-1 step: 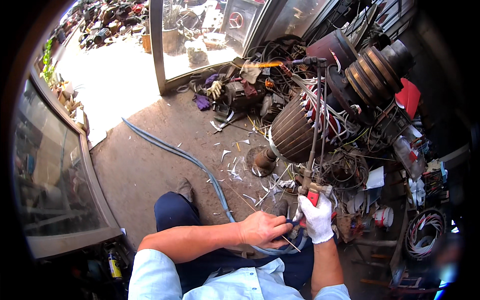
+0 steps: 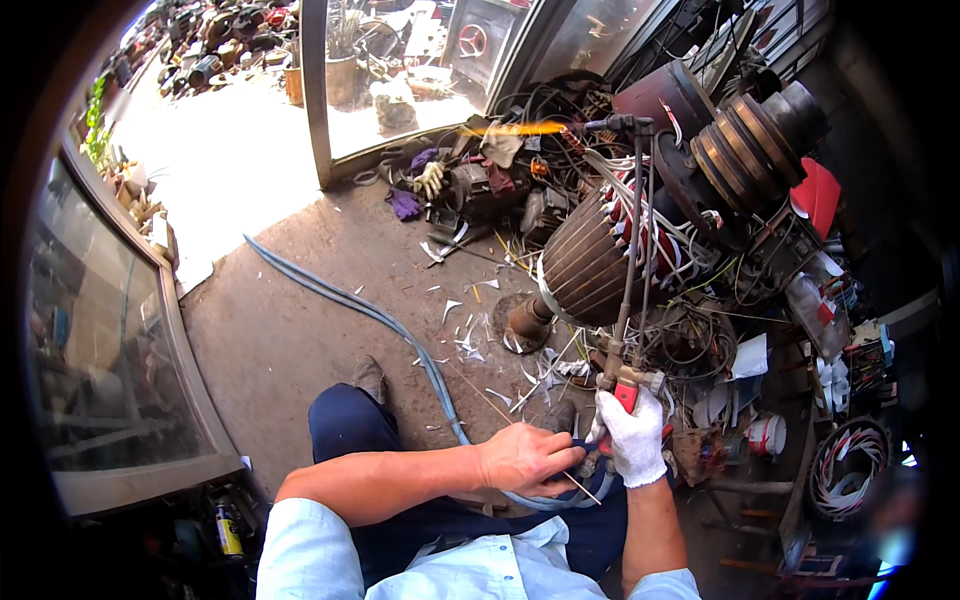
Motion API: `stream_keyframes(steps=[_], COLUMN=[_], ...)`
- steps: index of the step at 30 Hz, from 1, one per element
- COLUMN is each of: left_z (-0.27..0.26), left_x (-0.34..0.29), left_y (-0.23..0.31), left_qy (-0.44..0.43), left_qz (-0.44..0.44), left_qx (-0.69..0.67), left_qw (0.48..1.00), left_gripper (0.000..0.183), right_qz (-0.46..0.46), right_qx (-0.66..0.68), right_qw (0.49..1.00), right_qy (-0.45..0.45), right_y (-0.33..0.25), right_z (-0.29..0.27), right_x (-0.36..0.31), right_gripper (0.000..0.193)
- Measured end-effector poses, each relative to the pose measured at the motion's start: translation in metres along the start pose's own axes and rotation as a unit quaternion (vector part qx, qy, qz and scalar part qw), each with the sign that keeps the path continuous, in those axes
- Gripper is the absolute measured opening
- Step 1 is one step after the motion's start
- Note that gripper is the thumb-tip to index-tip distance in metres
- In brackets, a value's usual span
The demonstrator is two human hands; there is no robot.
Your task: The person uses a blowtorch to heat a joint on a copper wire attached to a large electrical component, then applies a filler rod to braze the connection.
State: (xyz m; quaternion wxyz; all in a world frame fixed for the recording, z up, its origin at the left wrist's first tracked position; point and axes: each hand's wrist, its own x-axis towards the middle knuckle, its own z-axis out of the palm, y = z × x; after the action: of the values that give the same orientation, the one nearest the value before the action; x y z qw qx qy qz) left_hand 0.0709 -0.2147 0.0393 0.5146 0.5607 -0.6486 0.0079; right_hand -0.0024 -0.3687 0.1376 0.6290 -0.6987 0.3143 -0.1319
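In my white-gloved right hand (image 2: 635, 435) is a gas torch (image 2: 626, 376) with a red-handled body and long metal pipes reaching up and away. An orange flame (image 2: 515, 129) streams leftward from its angled tip. My bare left hand (image 2: 530, 458) is closed on a thin copper-coloured brazing rod (image 2: 583, 488), which sticks out on both sides of the fingers. Beside both hands, a blue hose (image 2: 425, 365) curves over my lap. Beyond the torch pipes, a large motor rotor (image 2: 590, 255) leans with white leads and coppery rings (image 2: 735, 150).
Electric motors (image 2: 478, 190), tangled cables and gloves (image 2: 405, 204) lie beside the door frame. White scraps (image 2: 470, 345) litter the floor (image 2: 260, 330). A glazed door panel (image 2: 100, 350) stands at left. At right are a white bucket (image 2: 768, 434) and a wound ring of wires (image 2: 850, 468).
The torch flame stretches farther left and looks larger. Both hands, the torch and the rod have stayed in place.
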Motion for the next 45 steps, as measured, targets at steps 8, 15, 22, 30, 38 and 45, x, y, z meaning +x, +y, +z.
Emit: stream_keyframes(steps=[8, 15, 22, 30, 38, 45], left_z=[0.007, 0.007, 0.006, 0.008, -0.001, -0.032], left_x=[-0.008, -0.007, -0.007, -0.004, 0.000, 0.010], left_y=[-0.001, -0.002, -0.002, -0.002, -0.005, -0.025], left_qy=[-0.029, -0.027, -0.033, -0.029, 0.006, 0.125], left_qz=[0.025, 0.023, 0.026, 0.025, 0.013, -0.026], left_qx=[-0.012, -0.011, -0.008, 0.004, -0.008, 0.061], left_qw=[0.999, 0.999, 0.999, 0.999, 1.000, 0.990], left_gripper=[0.048, 0.046, 0.044, 0.039, 0.040, 0.025], right_qz=[-0.001, -0.010, -0.009, -0.025, -0.037, -0.032], right_qx=[-0.089, -0.073, -0.115, -0.120, -0.144, -0.097], right_qw=[0.996, 0.997, 0.993, 0.992, 0.989, 0.994], right_qy=[-0.009, 0.023, 0.016, 0.020, -0.004, 0.031], right_y=[0.004, 0.004, 0.004, 0.002, 0.009, -0.006], right_z=[0.000, 0.004, 0.005, 0.004, -0.003, 0.001], right_x=[-0.002, -0.003, -0.002, -0.003, 0.001, -0.015], right_gripper=[0.008, 0.012, 0.021, 0.020, 0.028, 0.036])
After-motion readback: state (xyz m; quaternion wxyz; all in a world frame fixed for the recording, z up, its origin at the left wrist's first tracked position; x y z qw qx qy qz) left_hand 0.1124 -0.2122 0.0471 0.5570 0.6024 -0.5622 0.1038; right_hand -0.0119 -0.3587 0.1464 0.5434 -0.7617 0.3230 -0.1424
